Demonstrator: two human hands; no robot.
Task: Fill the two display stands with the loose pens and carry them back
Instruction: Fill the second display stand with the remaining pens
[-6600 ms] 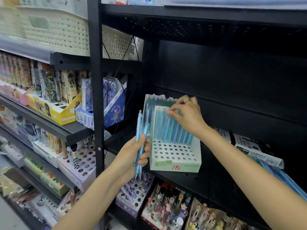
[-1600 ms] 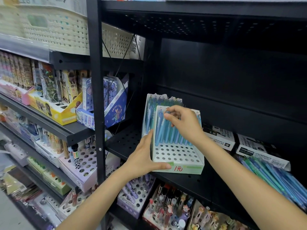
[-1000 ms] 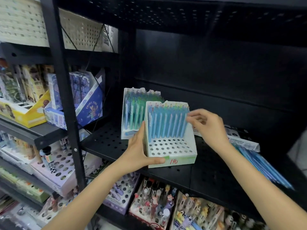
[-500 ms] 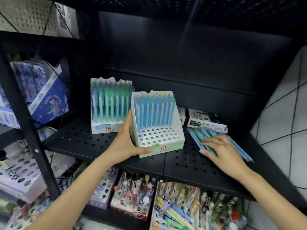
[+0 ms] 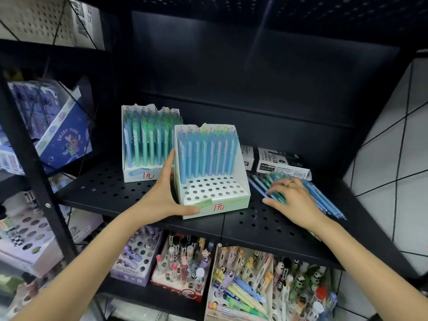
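While the front stand is taken as the landmark, the scene is listed from near to far.

Lower shelf: novelty pens in tubs (image 5: 243, 283) are seen below the front stand, nearest the camera.

Left hand (image 5: 162, 200): it is laid against the left wall of the front stand, fingers straight up the side, thumb stretched along the bottom front edge; the stand is cupped between them, not wrapped.

Front stand (image 5: 213, 195): a white perforated pen stand is set on the black perforated shelf (image 5: 111, 193); blue pens are stood in its back rows, the front rows of holes are left unfilled, and a red price mark is carried on its front lip.

Right hand (image 5: 294, 200): it is spread palm down to the right of the front stand, fingers slightly bent and resting on the pile of pens; a ring is worn. Whether a pen is pinched cannot be told.

Loose pens (image 5: 324, 200): a blue and green pile is laid flat on the shelf, right of the front stand.

Second stand (image 5: 148, 144): it is placed behind and left of the front stand, packed with teal and green pens.

Small boxes (image 5: 280, 162): they are lined up behind and right of the front stand.
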